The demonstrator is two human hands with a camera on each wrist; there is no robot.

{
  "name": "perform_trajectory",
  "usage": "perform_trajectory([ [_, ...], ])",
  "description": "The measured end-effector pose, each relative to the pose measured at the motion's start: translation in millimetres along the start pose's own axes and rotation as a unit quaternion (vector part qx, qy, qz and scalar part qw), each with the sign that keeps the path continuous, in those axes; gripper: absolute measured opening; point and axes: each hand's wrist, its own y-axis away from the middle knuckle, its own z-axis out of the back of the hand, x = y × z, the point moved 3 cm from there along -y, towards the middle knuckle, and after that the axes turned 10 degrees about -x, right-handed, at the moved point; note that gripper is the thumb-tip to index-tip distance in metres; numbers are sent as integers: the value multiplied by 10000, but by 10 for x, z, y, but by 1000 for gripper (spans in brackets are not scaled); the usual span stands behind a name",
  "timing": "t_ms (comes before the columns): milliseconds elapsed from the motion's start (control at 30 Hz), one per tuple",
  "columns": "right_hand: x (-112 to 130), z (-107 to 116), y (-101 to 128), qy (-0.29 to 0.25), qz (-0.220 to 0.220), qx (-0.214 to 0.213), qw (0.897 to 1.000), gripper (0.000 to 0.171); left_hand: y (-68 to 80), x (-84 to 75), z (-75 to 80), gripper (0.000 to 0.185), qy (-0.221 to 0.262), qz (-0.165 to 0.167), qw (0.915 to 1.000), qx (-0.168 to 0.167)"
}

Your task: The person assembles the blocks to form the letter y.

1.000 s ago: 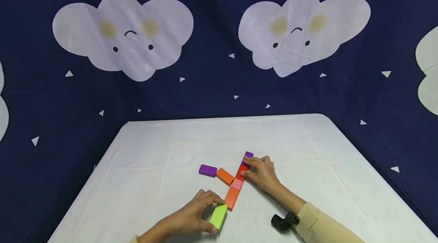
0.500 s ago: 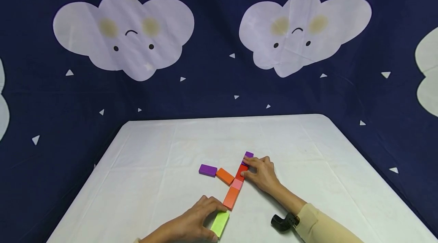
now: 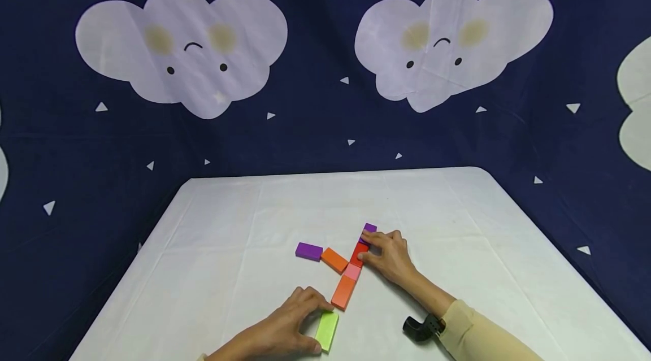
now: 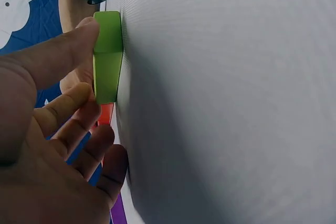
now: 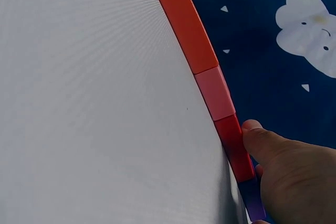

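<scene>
Lime-green block (image 3: 326, 330) flat on the white counter (image 3: 229, 248), just short of the near end of a slanted row: orange block (image 3: 343, 292), pink block (image 3: 352, 273), red block (image 3: 359, 254), purple block (image 3: 368, 231). Pinched lengthwise by the left hand (image 3: 285, 324), thumb on the near end, fingers curled at the far end. Best slid along the cloth, kept in line with the orange block, then butted end to end without nudging the row. Right hand (image 3: 389, 256) resting at the row's far end, thumb against the red block's side, fingers bent over the purple one, steadying rather than lifting. Second orange block (image 3: 334, 260) and second purple block (image 3: 308, 251) lying to the left.
</scene>
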Motion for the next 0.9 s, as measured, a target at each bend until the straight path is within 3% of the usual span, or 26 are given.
perform_trajectory([
  [133,-4,-4,-1,30,45,-25,10000,49,-2,48,5,53,269,342,9991,-4],
  [233,-9,-4,-1,60,32,-17,10000,49,-4,74,0,52,444,373,9983,-28],
  [467,-20,-15,4,40,90,-93,9999,49,-29,100,-26,51,388,84,9991,-157],
  [900,-28,-16,-1,16,92,-64,9999,49,-68,67,-18,50,335,16,9991,-271],
])
